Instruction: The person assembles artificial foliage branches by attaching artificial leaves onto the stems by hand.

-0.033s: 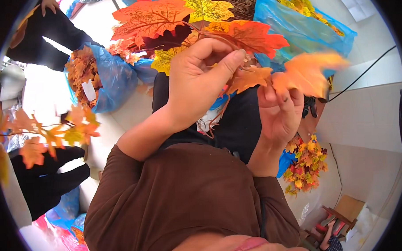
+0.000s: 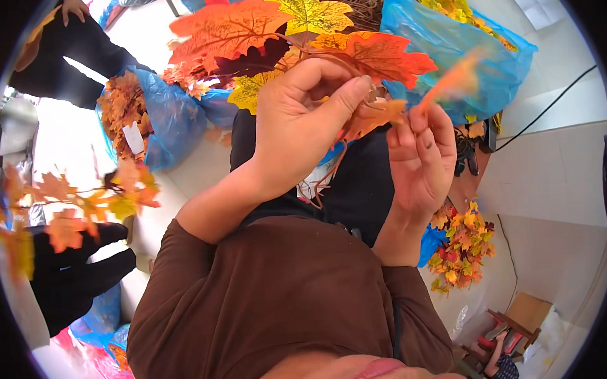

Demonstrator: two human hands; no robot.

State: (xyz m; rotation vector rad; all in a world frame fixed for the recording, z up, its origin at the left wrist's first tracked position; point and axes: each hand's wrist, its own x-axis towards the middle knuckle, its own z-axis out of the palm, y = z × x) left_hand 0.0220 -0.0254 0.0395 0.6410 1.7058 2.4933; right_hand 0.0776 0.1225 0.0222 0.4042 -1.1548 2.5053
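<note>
My left hand (image 2: 294, 126) pinches the brown stem of an artificial maple leaf garland (image 2: 234, 31) between thumb and forefinger. Its red, orange, yellow and dark maroon leaves spread out beyond that hand, and thin brown stem ends (image 2: 330, 178) hang beneath it. To the right, my right hand (image 2: 424, 158) has its fingertips closed on the base of a single orange leaf (image 2: 455, 80), smeared by motion. Another orange leaf (image 2: 374, 119) lies between both hands. Whether the pinched leaf is joined to the garland cannot be made out.
Blue plastic bags of leaves stand at the far right (image 2: 506, 69) and left (image 2: 171, 120). Brown twigs (image 2: 357, 10) are piled at the back. A leafy bunch (image 2: 462, 247) sits by my right elbow. People in dark trousers (image 2: 58, 54) are at left, near a hanging leaf garland (image 2: 67, 228).
The orange leaf in my right hand has swung from flat and broad to narrow and edge-on. My left hand stays put. The garland at far left has shifted slightly.
</note>
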